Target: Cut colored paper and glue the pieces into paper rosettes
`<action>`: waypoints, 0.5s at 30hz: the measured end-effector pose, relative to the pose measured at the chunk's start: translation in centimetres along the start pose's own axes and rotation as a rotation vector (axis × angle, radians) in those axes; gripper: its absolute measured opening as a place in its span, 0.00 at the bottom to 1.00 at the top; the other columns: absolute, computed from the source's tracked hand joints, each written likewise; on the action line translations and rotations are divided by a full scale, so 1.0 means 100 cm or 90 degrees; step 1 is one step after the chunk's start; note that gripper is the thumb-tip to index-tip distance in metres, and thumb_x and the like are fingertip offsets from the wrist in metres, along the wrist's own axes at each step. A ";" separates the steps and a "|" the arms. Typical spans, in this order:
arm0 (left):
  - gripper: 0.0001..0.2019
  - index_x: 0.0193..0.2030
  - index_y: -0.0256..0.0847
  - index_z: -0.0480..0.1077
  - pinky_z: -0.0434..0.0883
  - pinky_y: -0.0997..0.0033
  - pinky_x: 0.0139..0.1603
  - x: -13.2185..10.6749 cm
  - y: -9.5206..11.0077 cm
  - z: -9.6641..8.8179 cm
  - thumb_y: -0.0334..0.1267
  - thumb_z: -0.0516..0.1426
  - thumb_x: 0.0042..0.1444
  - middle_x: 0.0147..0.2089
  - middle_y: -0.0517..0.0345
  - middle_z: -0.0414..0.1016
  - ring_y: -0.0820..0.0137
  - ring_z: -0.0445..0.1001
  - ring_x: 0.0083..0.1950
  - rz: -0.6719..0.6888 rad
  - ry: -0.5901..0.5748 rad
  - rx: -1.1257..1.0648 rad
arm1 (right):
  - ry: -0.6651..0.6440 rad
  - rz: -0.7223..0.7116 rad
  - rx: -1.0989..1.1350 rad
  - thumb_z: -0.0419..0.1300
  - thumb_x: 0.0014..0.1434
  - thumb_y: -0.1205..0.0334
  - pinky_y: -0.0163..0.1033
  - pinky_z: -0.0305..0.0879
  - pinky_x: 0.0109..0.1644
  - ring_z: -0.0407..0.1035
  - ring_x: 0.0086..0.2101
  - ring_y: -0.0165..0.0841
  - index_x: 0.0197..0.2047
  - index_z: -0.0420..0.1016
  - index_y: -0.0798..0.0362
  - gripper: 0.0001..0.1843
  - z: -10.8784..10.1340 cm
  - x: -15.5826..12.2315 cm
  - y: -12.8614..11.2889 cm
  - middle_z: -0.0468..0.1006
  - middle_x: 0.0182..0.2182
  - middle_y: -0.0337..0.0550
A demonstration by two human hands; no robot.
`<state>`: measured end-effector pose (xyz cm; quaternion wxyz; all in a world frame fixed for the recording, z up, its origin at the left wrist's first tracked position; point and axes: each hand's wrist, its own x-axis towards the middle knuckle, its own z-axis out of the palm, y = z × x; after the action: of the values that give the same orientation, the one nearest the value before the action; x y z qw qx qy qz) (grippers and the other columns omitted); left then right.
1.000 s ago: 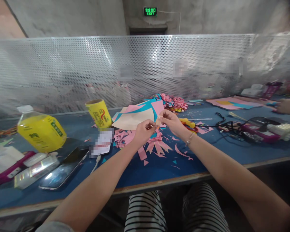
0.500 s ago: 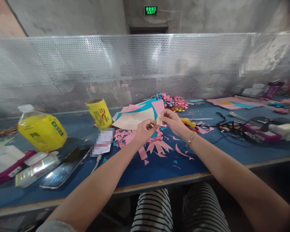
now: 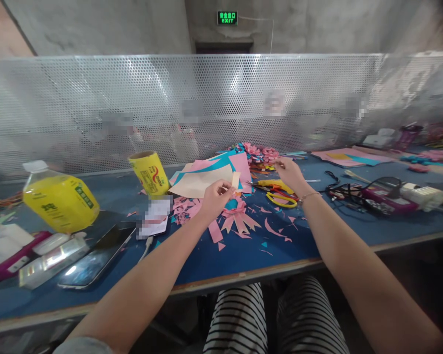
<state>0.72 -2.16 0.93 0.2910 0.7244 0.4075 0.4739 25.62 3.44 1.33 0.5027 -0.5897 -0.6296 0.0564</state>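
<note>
We had the cream paper strip (image 3: 236, 180) pinched between the fingertips of our left hand (image 3: 217, 196), up near the pink paper rosette (image 3: 238, 219) on the blue table (image 3: 206, 268). Our right hand (image 3: 288, 173) hung by the yellow-handled scissors (image 3: 280, 186), fingers curled in close; honestly, we couldn't tell if they gripped anything.

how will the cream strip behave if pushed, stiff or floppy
The strip stands up from the left hand without drooping, so probably somewhat stiff. It looks thin and small, so likely light and easy to crease.
</note>
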 end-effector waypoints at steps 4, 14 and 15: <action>0.10 0.27 0.39 0.64 0.61 0.78 0.21 0.000 0.001 -0.002 0.44 0.55 0.48 0.22 0.62 0.66 0.75 0.67 0.23 -0.010 0.020 -0.007 | -0.038 0.021 -0.094 0.51 0.50 0.66 0.39 0.61 0.40 0.68 0.33 0.35 0.29 0.74 0.56 0.10 -0.009 0.001 0.008 0.75 0.27 0.45; 0.10 0.27 0.39 0.64 0.62 0.78 0.21 0.002 -0.002 -0.003 0.44 0.55 0.47 0.22 0.62 0.66 0.75 0.68 0.23 -0.003 0.031 -0.010 | -0.041 0.032 0.051 0.57 0.41 0.63 0.36 0.60 0.32 0.66 0.26 0.31 0.24 0.71 0.56 0.06 -0.004 0.004 0.016 0.74 0.22 0.41; 0.10 0.27 0.39 0.64 0.63 0.78 0.21 0.002 -0.003 -0.003 0.44 0.55 0.47 0.22 0.62 0.66 0.74 0.68 0.23 -0.003 0.030 -0.013 | -0.039 0.030 0.047 0.57 0.41 0.62 0.36 0.60 0.32 0.66 0.26 0.31 0.23 0.71 0.56 0.06 -0.005 0.004 0.016 0.73 0.21 0.41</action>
<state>0.45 -1.81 0.92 0.2898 0.7090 0.4109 0.4945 27.10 4.01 0.76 0.5027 -0.5835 -0.6284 0.1093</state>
